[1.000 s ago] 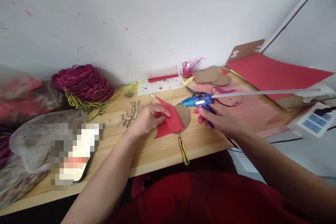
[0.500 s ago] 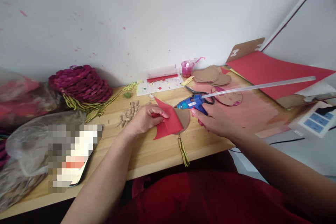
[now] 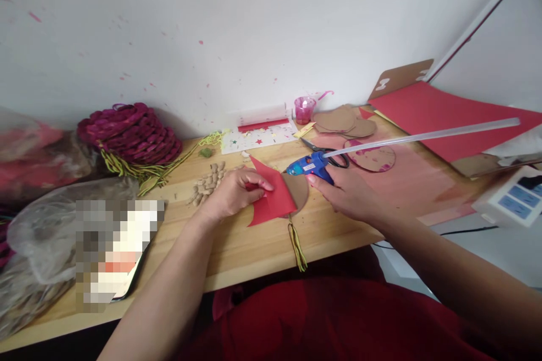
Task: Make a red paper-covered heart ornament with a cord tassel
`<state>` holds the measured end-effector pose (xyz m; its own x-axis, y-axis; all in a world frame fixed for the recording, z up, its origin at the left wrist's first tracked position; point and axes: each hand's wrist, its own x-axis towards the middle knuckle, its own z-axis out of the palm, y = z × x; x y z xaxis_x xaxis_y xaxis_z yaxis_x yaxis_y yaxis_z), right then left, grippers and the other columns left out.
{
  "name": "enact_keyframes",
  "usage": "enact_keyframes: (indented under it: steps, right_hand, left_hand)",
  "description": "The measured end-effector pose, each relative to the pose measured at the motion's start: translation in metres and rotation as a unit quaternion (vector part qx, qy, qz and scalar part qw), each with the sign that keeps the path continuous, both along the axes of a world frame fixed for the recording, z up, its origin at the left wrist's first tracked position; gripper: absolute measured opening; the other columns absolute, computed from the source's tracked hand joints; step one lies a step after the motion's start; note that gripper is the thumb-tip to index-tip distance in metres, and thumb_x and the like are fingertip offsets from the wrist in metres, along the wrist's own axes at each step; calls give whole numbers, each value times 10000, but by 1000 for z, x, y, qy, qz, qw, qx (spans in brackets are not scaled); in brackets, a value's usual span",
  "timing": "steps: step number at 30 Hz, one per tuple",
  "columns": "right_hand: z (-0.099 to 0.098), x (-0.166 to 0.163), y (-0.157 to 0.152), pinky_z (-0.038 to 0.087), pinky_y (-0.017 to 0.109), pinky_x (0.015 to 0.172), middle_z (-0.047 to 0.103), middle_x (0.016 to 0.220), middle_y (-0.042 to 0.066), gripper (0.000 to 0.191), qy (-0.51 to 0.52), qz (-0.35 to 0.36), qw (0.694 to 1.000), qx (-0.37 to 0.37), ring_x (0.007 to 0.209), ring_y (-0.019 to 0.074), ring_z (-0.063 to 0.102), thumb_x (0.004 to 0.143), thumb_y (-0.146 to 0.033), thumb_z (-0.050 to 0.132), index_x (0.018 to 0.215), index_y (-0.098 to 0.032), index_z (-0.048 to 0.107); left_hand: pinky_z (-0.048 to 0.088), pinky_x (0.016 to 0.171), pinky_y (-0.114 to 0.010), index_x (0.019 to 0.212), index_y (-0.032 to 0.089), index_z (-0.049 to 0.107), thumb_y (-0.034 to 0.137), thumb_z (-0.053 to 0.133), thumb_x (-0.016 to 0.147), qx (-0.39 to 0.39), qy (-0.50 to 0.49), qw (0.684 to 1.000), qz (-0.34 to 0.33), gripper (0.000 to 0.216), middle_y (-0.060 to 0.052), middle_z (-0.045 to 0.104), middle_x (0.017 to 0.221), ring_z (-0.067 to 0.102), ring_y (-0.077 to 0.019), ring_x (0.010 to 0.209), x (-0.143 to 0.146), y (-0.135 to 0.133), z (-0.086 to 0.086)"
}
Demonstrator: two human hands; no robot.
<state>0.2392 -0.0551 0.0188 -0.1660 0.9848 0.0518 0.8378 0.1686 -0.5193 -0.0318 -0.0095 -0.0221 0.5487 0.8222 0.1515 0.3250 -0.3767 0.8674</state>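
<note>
My left hand [image 3: 242, 192] pinches a sheet of red paper [image 3: 277, 192], folded back over a round cardboard piece [image 3: 298, 190]. A yellow-green yarn tassel [image 3: 297, 245] hangs from the cardboard's near edge. In my right hand [image 3: 345, 192] is a blue hot glue gun [image 3: 311, 166], its nozzle close above the fold between paper and cardboard. A long clear glue stick [image 3: 423, 136] juts out from the gun's back. Scissors with black handles [image 3: 339, 159] lie behind the gun, partly hidden by it.
Peanuts [image 3: 207, 183] lie left of the paper. Purple braided bundles [image 3: 131, 135], plastic bags [image 3: 46, 237] and a phone [image 3: 131, 259] occupy the left side. Cardboard rounds [image 3: 339, 118], a pink cup [image 3: 304, 110] and red sheets [image 3: 449, 115] are toward the back and right.
The view has shifted slightly. Both hands keep their holds, and the glue gun stays at nearly the same spot over the fold.
</note>
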Motion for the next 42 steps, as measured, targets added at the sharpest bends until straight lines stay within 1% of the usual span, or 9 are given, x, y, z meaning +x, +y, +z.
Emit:
enact_keyframes:
  steps: [5,9,11,14,20,24,29,32,42]
  right_hand:
    - [4,-2,-1,475,435,764,642,763,89,277,-5,3,1000,-18,934,331,637,959,-446,469,764,-254,517]
    - [5,-3,-1,471,421,756,628,722,78,273,9,5,999,-32,955,332,642,952,-447,481,753,-260,493]
    - [5,-4,-1,467,420,759,626,722,80,281,13,3,999,-46,974,334,640,954,-456,470,752,-261,477]
    - [5,-3,-1,461,428,798,624,730,82,284,13,7,999,-45,1026,337,624,957,-458,451,754,-261,468]
    - [4,-3,0,463,444,819,636,753,90,287,5,3,999,-35,1005,343,616,953,-467,448,764,-253,479]
    - [3,-3,0,474,437,789,654,809,108,310,-3,-2,1000,-29,979,342,621,953,-482,453,747,-252,480]
    - [2,-4,1,474,420,770,660,925,128,303,-28,-4,1000,1,953,320,612,945,-450,472,722,-246,467]
    - [2,-4,1,467,410,734,652,918,126,306,-34,-3,999,1,920,311,608,943,-450,474,716,-244,464]
    - [5,-6,-1,459,426,729,642,927,134,318,-34,3,999,-9,896,313,602,952,-449,449,705,-252,410]
  left_hand:
    - [550,674,-231,868,183,798,165,678,792,-1,-1,1000,8,143,-49,779,863,701,-140,741,0,1,-2]
    - [549,673,-229,866,186,798,153,673,792,2,1,1000,12,149,-49,779,868,703,-139,737,0,1,-3]
    - [550,671,-229,867,184,797,150,674,795,2,2,1000,12,147,-49,778,864,703,-141,736,0,0,-2]
    - [550,677,-229,872,186,797,147,681,794,2,6,1000,13,146,-46,779,863,703,-143,742,0,0,-2]
    - [556,691,-228,871,190,791,149,688,800,4,2,1000,13,132,-44,782,873,710,-143,758,0,0,-3]
    - [563,695,-233,874,189,788,152,682,809,6,1,1000,5,129,-45,781,865,711,-144,758,0,0,-3]
    - [557,681,-230,873,195,790,154,681,802,11,9,1000,11,136,-39,780,862,703,-137,745,0,0,-3]
    - [557,681,-229,869,196,791,152,682,794,10,11,1000,13,139,-37,781,866,704,-138,748,0,0,-2]
    - [554,685,-233,876,201,795,162,697,790,5,15,1000,21,136,-42,782,875,702,-142,744,0,0,-4]
